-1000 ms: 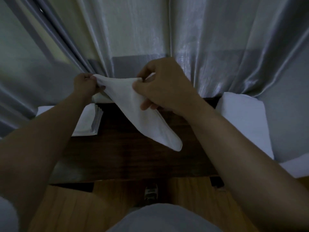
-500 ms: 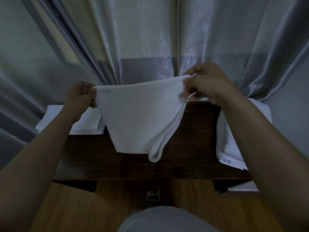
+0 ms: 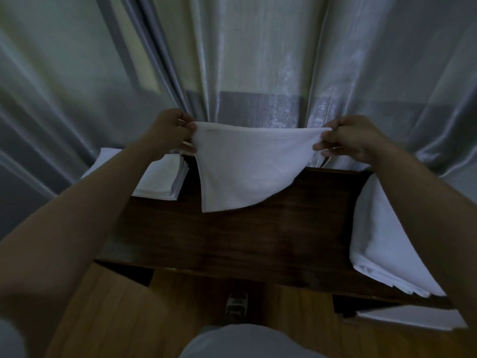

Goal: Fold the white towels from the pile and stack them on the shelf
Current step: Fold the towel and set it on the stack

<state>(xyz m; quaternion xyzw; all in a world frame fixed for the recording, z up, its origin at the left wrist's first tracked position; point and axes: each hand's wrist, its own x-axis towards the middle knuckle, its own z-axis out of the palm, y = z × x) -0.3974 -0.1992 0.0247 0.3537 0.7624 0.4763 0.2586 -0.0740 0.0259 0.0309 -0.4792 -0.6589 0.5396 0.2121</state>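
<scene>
Head view: white towel stretched in the air above the dark wooden desk, before grey curtains. Left hand with grip pinched on its left top corner, right hand with grip pinched on the right corner. Folded stack at desk's left; loose pile at right edge.
</scene>
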